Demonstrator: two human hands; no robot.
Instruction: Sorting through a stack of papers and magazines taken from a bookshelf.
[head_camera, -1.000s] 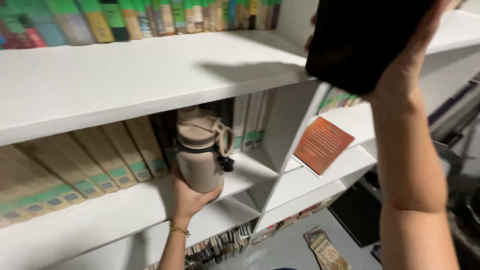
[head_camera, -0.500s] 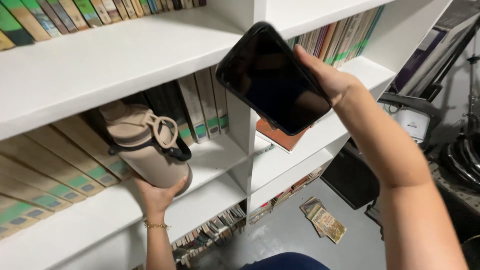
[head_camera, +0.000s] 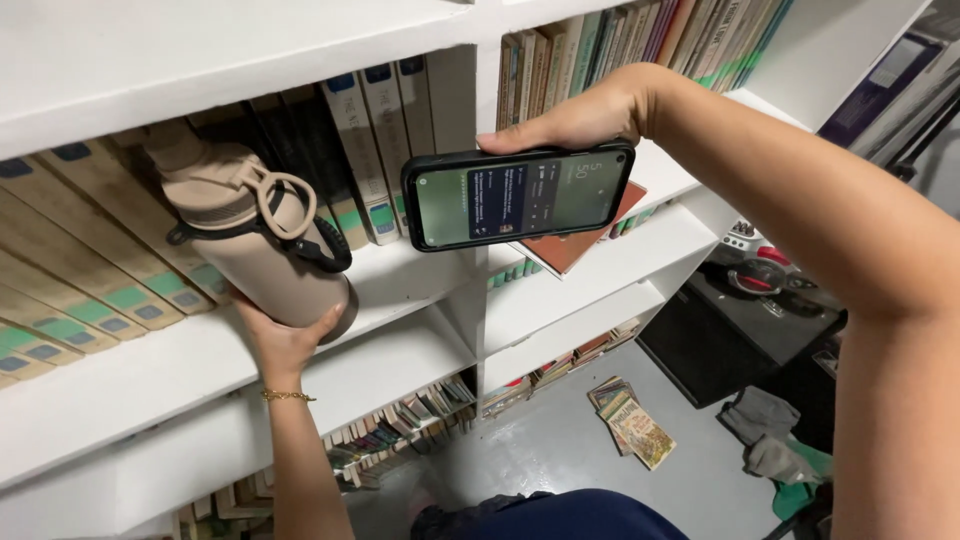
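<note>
- The tan bottle (head_camera: 250, 240) leans on the white shelf (head_camera: 150, 370), beside the old books (head_camera: 90, 260).
- The left hand (head_camera: 280, 335) cups its bottom, fingers curled snug around it.
- The right hand (head_camera: 570, 120) pinches the top edge of a black phone (head_camera: 518, 193), its screen lit.

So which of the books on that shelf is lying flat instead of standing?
The reddish-brown book, flat on the shelf just behind the phone in the right hand; the others stand upright or lean.
</note>
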